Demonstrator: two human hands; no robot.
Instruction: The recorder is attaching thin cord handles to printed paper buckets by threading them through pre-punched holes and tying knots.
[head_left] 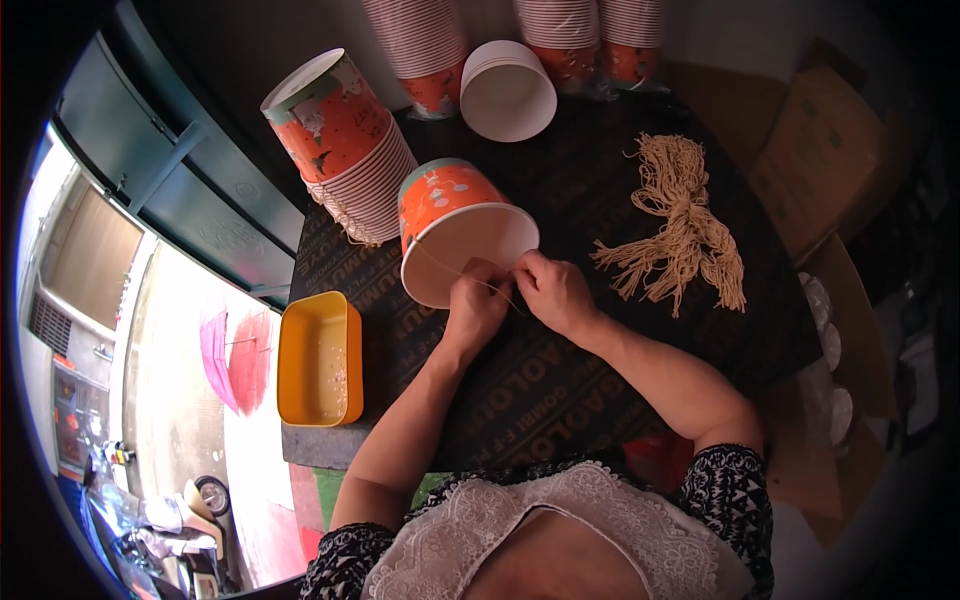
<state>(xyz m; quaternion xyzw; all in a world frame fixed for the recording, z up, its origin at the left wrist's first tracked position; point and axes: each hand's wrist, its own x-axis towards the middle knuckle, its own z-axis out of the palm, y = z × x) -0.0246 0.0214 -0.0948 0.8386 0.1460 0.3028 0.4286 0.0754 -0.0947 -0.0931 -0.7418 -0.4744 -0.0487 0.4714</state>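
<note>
An orange paper bucket (452, 192) with a green band lies tilted on the dark table, its white open mouth turned toward me. From the left of its rim a thin beige string (440, 263) runs across the mouth to my hands. My left hand (477, 308) is closed at the near rim, its fingertips pinching the string. Right beside it, my right hand (556, 292) is closed at the rim's right edge, thumb and forefinger pressed together; exactly what lies between them is hidden. A loose string end shows below the fingers.
At the right lies a bundle of beige strings (682, 215). Nested orange buckets (335, 135) stand at the far left, with strings hanging from their rims. Behind are a white-mouthed bucket (508, 92) and wrapped stacks (418, 50). A yellow bin (292, 365) sits at the table's left edge; cardboard boxes (825, 130) stand right.
</note>
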